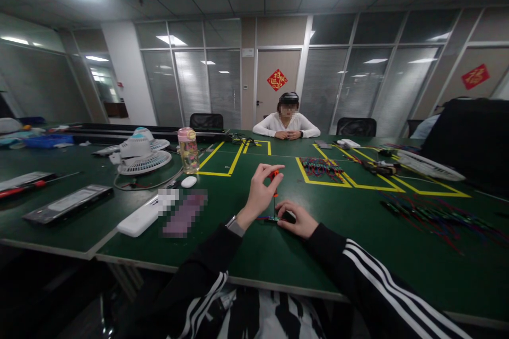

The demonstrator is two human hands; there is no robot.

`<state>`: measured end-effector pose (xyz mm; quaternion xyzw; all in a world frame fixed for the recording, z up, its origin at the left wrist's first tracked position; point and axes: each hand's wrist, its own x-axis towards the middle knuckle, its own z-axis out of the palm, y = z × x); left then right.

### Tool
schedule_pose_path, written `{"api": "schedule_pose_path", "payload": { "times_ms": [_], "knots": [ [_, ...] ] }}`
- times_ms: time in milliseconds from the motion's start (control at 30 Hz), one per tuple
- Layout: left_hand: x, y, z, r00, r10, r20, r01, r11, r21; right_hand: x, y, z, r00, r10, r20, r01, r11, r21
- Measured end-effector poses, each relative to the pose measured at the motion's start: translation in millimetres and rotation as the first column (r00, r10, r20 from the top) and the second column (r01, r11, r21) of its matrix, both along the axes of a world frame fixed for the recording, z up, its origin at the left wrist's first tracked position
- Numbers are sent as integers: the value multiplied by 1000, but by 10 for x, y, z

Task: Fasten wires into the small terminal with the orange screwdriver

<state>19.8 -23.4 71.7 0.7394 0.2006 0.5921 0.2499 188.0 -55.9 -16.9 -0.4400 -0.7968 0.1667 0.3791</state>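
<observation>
My left hand (263, 189) is closed on a screwdriver (275, 192) with an orange-red and black handle, its fingers pinching the upper part. The screwdriver stands upright, its thin shaft reaching down to a small green circuit board (272, 219) on the table. Red and blue wires come off the board's left side. Low beside the shaft, my right hand (297, 219) lies with curled fingers, thumb and fingertips at the board's right edge. Part of the board is hidden by those fingers.
On the green table (238, 246) are wired circuit boards (321, 167) inside yellow tape, another wired pile (433, 217), a white power bank (145, 214), a pink-lidded bottle (188, 151) and white fans (143, 156). A person (287, 121) sits opposite with hands together.
</observation>
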Motion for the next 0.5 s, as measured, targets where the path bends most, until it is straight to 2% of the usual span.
{"api": "schedule_pose_path", "payload": {
  "times_ms": [133,333,500],
  "knots": [
    [11,7,-9,993,-114,9,115,991,-72,-2,1,4,1000,14,4,-14,1000,15],
    [11,2,-9,999,36,13,-36,999,-1,-3,-5,21,1000,14,15,-14,1000,9],
    [17,19,-1,988,-154,26,156,978,-138,3,-7,15,1000,12,14,-12,1000,11]
  ]
}}
